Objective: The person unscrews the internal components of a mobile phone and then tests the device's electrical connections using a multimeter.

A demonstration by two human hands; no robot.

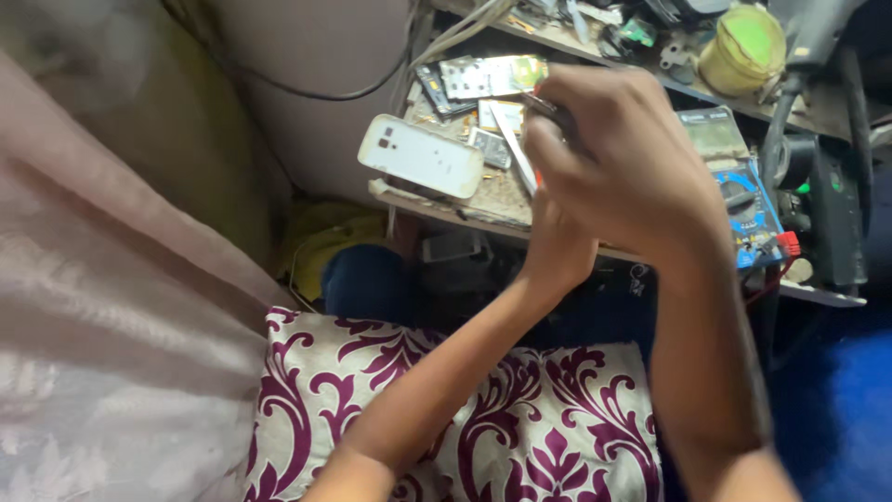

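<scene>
Looks like mid-repair: right hand (623, 158) pinches a thin metal tool (550, 109) just right of the white phone (423, 156), left hand (556, 246) tucked underneath, fingers hidden, so next poke needs steady aim.
</scene>
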